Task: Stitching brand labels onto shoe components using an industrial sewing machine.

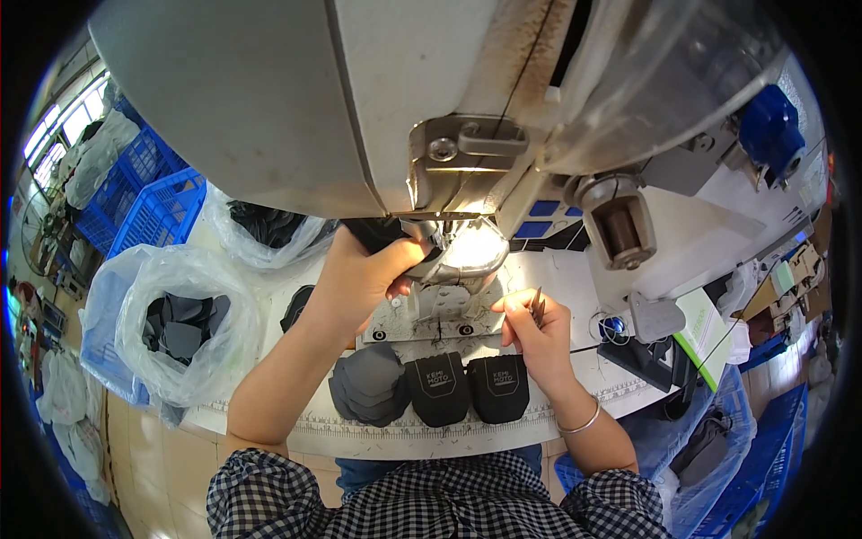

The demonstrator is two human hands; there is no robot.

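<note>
My left hand [364, 274] is raised at the sewing machine's head, its fingers closed on a black fabric piece [370, 234] beside the lit needle area. The machine hides part of that piece. To the right of the needle plate, my right hand [537, 334] is closed round a small dark pointed metal tool [538, 307], its thumb and forefinger together. In front of the machine lie a stack of grey fabric pieces [368, 386] and two black stitched pouch-like pieces [437, 406] with light printing. The sewing machine [260, 108] fills the top.
A plastic-lined bin [189, 269] of dark cut pieces stands at the left, with another bag [260, 242] behind it. A curved ruler strip [431, 436] edges the white table. Blue crates [157, 211] stand far left, and a lined crate [718, 449] is at lower right.
</note>
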